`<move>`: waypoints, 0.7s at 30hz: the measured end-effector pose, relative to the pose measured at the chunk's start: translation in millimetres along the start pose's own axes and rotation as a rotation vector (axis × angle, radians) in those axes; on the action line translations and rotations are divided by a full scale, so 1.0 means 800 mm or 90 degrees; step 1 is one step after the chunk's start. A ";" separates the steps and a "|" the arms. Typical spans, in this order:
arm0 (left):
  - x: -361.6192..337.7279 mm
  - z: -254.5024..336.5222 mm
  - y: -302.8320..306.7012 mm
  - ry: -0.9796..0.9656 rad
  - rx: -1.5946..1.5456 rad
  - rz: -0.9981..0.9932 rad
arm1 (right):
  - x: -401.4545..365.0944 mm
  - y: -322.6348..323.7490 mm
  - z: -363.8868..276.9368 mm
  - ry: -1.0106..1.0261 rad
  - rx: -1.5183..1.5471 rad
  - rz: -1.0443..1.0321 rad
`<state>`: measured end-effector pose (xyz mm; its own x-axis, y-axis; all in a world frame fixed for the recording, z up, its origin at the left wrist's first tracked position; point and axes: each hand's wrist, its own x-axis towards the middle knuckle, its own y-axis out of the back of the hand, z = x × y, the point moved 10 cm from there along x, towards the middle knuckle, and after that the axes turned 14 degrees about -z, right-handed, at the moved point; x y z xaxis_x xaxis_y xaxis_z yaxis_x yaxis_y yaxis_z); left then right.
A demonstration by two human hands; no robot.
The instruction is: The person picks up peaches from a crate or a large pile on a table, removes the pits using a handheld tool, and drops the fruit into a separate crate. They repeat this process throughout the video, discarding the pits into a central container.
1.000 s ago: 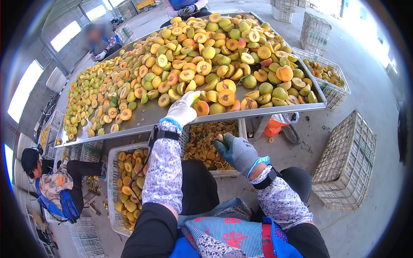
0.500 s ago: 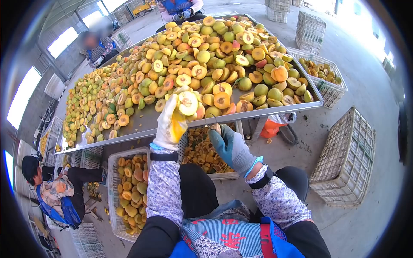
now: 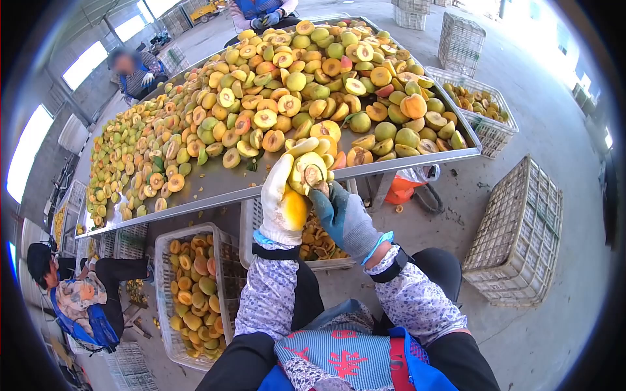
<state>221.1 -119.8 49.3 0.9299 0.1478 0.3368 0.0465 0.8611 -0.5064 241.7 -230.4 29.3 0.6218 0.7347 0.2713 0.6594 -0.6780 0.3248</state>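
Just over the near edge of the metal table (image 3: 417, 160), my left hand (image 3: 280, 205), in a white glove stained yellow, is closed around a halved peach (image 3: 305, 171). The cut face is turned up toward me, with a brownish stone area in the middle. My right hand (image 3: 351, 225), in a grey-blue glove, is closed on a small pitting tool (image 3: 321, 188), its handle end just showing. Its tip is at the peach's cut face, partly hidden by the fingers. A heap of halved peaches (image 3: 297, 81) covers much of the table.
Below the table are a crate of peach halves (image 3: 228, 277) at left and a crate of smaller pieces (image 3: 249, 225) behind my hands. An upturned-looking crate (image 3: 515, 234) stands right, another filled crate (image 3: 502, 130) beyond. Co-workers sit at left (image 3: 85, 293) and across the table (image 3: 261, 13).
My hands have come together. The left brought the peach half down and right; the right moved the curved wire end of the tool from beside the peach onto its cut face.
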 end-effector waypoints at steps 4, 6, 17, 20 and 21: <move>-0.005 -0.009 0.000 -0.045 -0.068 0.077 | -0.001 -0.006 0.001 0.026 0.019 0.004; -0.010 -0.016 0.010 -0.058 -0.102 0.116 | -0.003 -0.012 0.006 0.016 0.019 -0.005; -0.021 -0.013 0.017 0.013 0.069 0.087 | -0.011 -0.024 0.029 -0.003 -0.032 -0.055; -0.021 -0.014 0.007 -0.020 0.050 0.083 | -0.013 -0.049 0.045 0.036 0.168 -0.009; -0.021 -0.017 0.009 -0.007 0.051 0.079 | -0.013 -0.053 0.047 0.043 0.251 0.005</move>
<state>210.8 -122.4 29.5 0.9229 0.2605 0.2836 -0.0986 0.8718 -0.4798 223.2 -210.1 -21.5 0.6064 0.7209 0.3355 0.7750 -0.6302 -0.0468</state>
